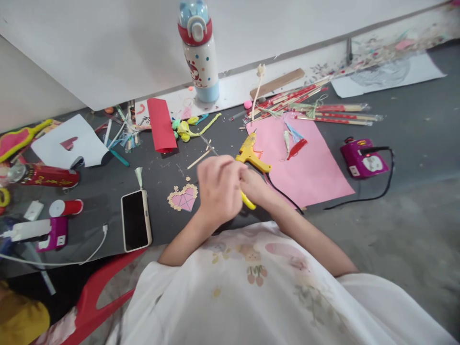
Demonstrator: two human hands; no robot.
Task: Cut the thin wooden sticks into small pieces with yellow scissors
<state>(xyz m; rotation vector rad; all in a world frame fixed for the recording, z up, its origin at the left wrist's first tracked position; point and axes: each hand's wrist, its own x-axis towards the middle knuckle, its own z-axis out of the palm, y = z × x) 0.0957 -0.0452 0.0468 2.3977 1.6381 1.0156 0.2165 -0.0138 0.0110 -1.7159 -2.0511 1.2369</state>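
Fingers (220, 166) of the left hand (221, 191) are showing bent and blurred; cannot tell whether they are clamping on anything. Fingers of the right hand (253, 184) are mostly hiding behind the left; cannot tell if together or apart.

Edges: the front rim of the dark table (409, 115) is running close by the wrists, the white shirt (237, 306) crowding it. Bare tabletop is lying between the heart (185, 198) and the phone (136, 220), more between the pink sheet (312, 172) and the purple power block (362, 160). A white panel (125, 48) is closing off the far side, the bottle (206, 62) standing upright before it.

Surface: grey-black, cluttered toward the back. The heart, pink with scalloped tan edging, is lying just left of the left hand. The yellow glue gun (250, 152) is resting at the pink sheet's left side, just beyond the right hand. Grey floor (427, 239) is showing at right, a red chair (95, 292) at lower left.

A yellow handle (248, 201), bright and curved, is peeking out below the hands. A thin metal piece (208, 143) is jutting beyond the left knuckles; cannot tell if the two are joining.
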